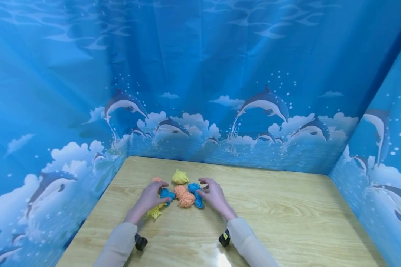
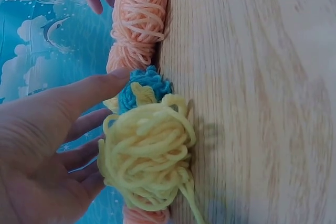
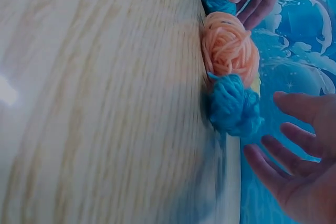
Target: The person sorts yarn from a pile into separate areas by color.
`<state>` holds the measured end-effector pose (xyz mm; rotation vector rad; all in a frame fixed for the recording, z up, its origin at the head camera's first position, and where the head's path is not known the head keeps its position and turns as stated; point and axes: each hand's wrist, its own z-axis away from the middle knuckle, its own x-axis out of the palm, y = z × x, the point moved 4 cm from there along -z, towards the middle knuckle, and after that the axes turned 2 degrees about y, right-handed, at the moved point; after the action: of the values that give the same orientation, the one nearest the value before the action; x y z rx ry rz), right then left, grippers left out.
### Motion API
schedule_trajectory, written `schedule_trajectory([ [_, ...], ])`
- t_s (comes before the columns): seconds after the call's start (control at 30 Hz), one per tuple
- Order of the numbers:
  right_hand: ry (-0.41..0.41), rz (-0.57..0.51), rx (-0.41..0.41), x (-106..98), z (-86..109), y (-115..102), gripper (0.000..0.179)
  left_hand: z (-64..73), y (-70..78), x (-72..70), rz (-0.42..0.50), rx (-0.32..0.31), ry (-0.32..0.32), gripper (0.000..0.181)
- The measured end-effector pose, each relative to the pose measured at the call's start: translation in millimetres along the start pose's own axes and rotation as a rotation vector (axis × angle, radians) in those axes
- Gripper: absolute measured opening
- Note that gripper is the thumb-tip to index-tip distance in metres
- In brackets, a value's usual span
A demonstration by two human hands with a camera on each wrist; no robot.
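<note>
Small balls of yarn sit in a cluster on the table. My left hand (image 1: 150, 197) spreads over its left side, thumb and fingers loosely apart around a blue yarn ball (image 1: 167, 195). The thumb tip overlaps that ball in the left wrist view, with a yellow yarn ball (image 2: 149, 153) just in front of the fingers. Peach yarn (image 1: 184, 196) lies between the hands. To its right, blue yarn (image 3: 234, 106) is nearest my right hand (image 1: 214, 193), whose fingers are relaxed and apart; a gap shows between them in the right wrist view.
Another yellow yarn ball (image 1: 180, 177) lies at the back of the cluster, and some peach yarn (image 1: 156, 179) shows beyond the left hand. The wood-grain table (image 1: 280, 215) extends to the right. A blue dolphin-print curtain (image 1: 200, 92) borders the table's back and sides.
</note>
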<state>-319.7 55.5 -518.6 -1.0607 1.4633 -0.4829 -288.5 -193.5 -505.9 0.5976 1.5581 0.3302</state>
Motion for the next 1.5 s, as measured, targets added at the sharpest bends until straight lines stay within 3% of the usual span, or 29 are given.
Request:
schedule_trajectory([
  [0.4,-0.009,0.149,0.004,12.4,-3.3,0.6,0.042,-0.4,-1.6,2.4,-0.012,0.033,0.002,0.052],
  [0.9,-0.025,0.084,0.108,15.1,-2.1,0.2,0.036,-3.6,-0.7,3.2,-0.03,0.06,0.008,0.044],
  [1.5,0.161,0.018,0.006,-15.8,2.5,-17.1,0.039,-1.6,-0.6,2.9,-0.028,0.054,-0.001,0.042],
])
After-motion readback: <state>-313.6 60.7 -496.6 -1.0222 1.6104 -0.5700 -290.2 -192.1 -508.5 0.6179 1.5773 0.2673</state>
